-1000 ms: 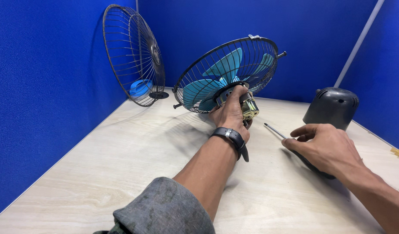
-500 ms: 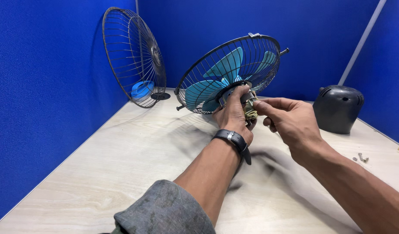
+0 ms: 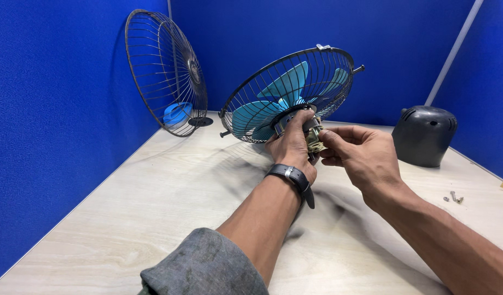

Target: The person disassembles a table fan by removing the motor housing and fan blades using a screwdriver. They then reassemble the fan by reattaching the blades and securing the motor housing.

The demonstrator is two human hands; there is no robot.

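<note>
At the upper left of the frame a loose wire fan guard [image 3: 164, 71] is leaned against the blue partition, a small blue cap [image 3: 178, 113] seen through its lower wires. At centre, teal blades [image 3: 279, 101] are enclosed in a rear wire guard [image 3: 295, 93], held tilted above the pale table [image 3: 153, 202]. The motor [image 3: 311, 134] behind it is gripped by the left hand [image 3: 291, 147] (wristwatch worn). The right hand [image 3: 361, 155] is pinched closed at the motor; what it holds cannot be told. At right a dark motor cover [image 3: 424, 135] and small screws [image 3: 453, 198] are set on open tabletop.
</note>
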